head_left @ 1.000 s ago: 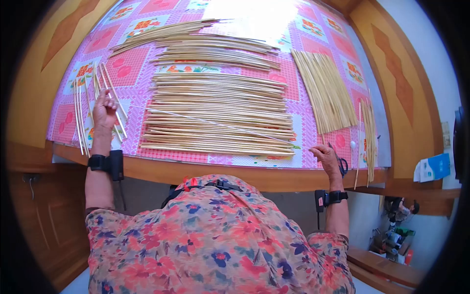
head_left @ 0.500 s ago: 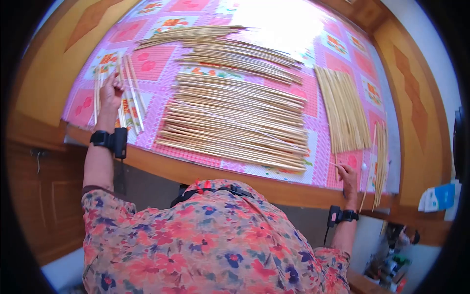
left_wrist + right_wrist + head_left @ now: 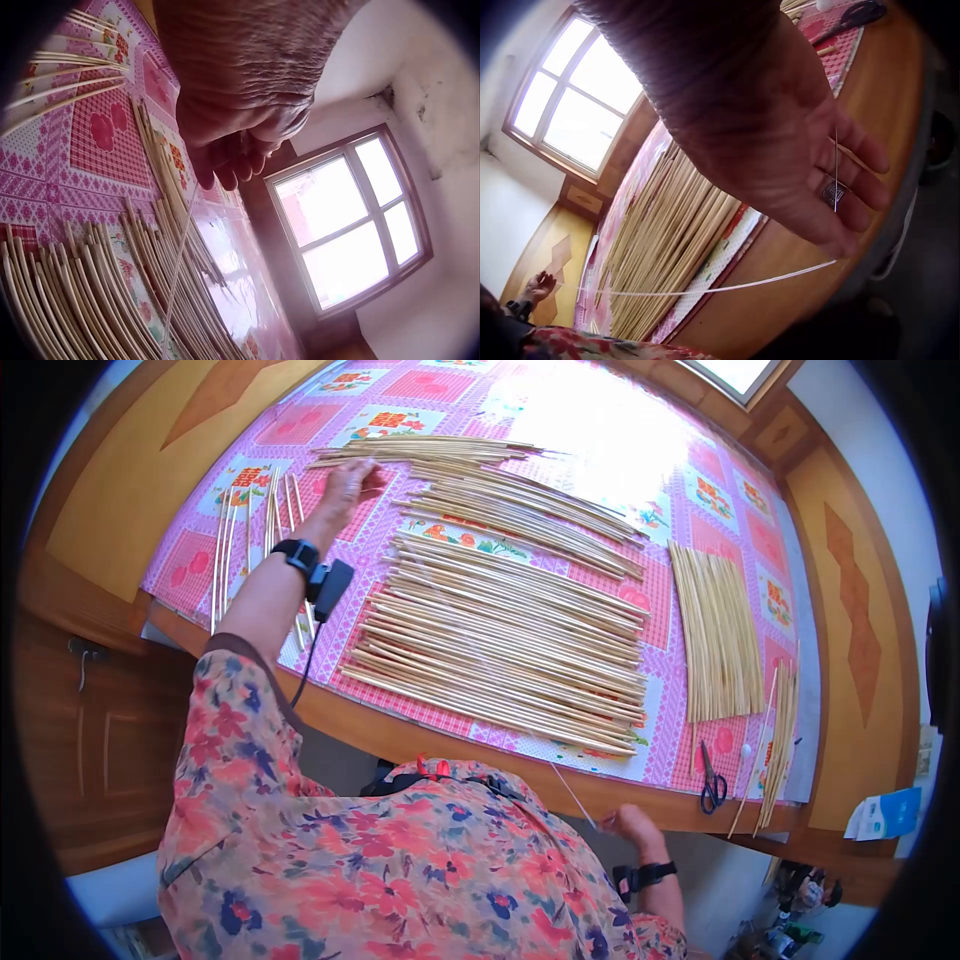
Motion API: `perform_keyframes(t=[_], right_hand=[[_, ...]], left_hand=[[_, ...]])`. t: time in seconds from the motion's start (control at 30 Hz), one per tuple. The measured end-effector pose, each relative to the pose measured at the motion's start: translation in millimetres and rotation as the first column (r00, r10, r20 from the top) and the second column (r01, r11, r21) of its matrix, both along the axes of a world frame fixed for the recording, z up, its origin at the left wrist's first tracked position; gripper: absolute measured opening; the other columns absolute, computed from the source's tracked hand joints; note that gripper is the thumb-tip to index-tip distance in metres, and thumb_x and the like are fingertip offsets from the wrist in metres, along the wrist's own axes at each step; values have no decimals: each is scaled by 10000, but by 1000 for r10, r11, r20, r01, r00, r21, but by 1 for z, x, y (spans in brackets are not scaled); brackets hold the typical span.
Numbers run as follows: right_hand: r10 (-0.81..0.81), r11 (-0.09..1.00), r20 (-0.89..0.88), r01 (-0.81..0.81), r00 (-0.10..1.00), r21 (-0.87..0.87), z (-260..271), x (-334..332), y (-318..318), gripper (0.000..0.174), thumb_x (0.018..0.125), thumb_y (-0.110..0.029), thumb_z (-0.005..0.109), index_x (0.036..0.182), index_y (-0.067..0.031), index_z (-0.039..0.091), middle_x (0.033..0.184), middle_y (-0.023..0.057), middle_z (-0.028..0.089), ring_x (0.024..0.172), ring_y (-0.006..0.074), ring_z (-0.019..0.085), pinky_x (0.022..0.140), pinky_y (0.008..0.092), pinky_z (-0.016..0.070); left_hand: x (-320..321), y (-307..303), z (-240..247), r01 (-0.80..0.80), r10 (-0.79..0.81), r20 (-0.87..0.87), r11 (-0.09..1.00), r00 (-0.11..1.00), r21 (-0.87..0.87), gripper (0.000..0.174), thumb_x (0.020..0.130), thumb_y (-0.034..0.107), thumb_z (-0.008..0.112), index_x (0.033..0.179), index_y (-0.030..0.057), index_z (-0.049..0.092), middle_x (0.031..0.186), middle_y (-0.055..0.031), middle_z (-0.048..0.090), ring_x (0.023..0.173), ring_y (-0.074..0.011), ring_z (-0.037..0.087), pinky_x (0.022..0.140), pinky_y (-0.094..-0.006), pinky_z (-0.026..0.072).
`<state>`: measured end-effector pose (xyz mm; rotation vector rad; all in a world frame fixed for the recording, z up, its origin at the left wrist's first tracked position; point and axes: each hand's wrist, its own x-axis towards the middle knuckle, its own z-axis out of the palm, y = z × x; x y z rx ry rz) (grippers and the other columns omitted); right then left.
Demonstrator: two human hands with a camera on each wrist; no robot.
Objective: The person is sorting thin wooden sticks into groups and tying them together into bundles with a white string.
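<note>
White thread runs from my right hand across the view; in the right wrist view that hand pinches it at thumb and fingertip. A thin needle lies across its fingers, and a metal thimble sits on one finger. My left hand is raised by the upper-left sticks, fingers curled. The left wrist view shows the thread leading down from the fingertips of this hand. Below lies a wide row of pale sticks.
More sticks stand in a block at right, with a narrow bundle near the edge. Scissors and a small white object lie between. Loose sticks lie at far left.
My left hand has moved up and right, away from the loose sticks. My right hand has come down and left, past the table's front edge, and the thread has moved with the hands.
</note>
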<state>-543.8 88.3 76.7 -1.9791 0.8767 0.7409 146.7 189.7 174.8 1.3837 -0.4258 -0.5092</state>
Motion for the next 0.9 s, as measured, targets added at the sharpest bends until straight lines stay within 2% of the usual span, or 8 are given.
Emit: perform_keyframes(t=[0.23,0.37,0.43,0.5,0.57,0.7,0.77,0.9], right_hand=[[-111,991,-154,98,982,-86,28,11,47,110,733,-132,622,817,-86,677,761,125,642,703,252,619,649,319,476],[-207,919,112,233,972,-319,49,45,28,85,741,-144,637,776,-68,650,767,161,613,764,314,596,645,367,472],[-35,795,225,164,974,-584,64,72,6,87,761,-134,626,766,-47,617,747,155,581,744,337,568,626,396,453],[29,758,504,310,863,-574,89,108,-9,98,791,-134,597,777,-37,586,746,151,551,713,347,549,615,414,435],[106,718,568,332,816,-611,111,146,-20,85,801,-125,581,795,-40,576,760,148,551,726,345,549,621,409,436],[215,635,649,400,730,-661,128,187,-53,74,808,-112,572,824,-40,578,757,143,555,725,327,555,614,383,443],[251,600,769,528,588,-600,136,194,-73,80,805,-96,575,846,-28,580,761,139,558,684,303,554,605,362,446],[-60,713,913,657,405,-245,132,180,-105,92,822,-89,571,867,-9,581,756,119,568,593,181,554,545,289,442]], left_hand=[[-38,-90,-12,317,-316,-34,948,948,32,194,878,259,530,907,80,598,807,-59,634,795,-151,619,683,-288,507],[-65,-119,14,493,-493,62,870,868,7,230,891,280,512,922,70,602,819,-48,629,822,-135,609,709,-242,485],[-77,-128,35,611,-598,145,789,788,-61,250,897,275,504,949,50,600,822,-46,629,823,-135,610,683,-231,479],[-102,-127,58,621,-605,299,782,738,49,249,902,271,497,966,58,608,805,-31,631,796,-114,603,655,-227,475],[-135,-117,70,717,-756,481,621,444,315,224,890,266,513,935,80,630,740,-8,616,713,-76,590,589,-234,489],[-203,-60,79,761,-880,397,440,260,477,211,879,240,524,891,61,637,656,-4,609,596,-68,564,520,-238,454],[-218,-34,62,770,-903,259,428,343,473,218,876,233,525,865,45,636,628,-5,601,557,-66,545,512,-230,445],[-225,13,29,737,-831,134,544,540,401,205,888,187,519,906,15,630,724,-13,618,635,-61,562,522,-203,445]])
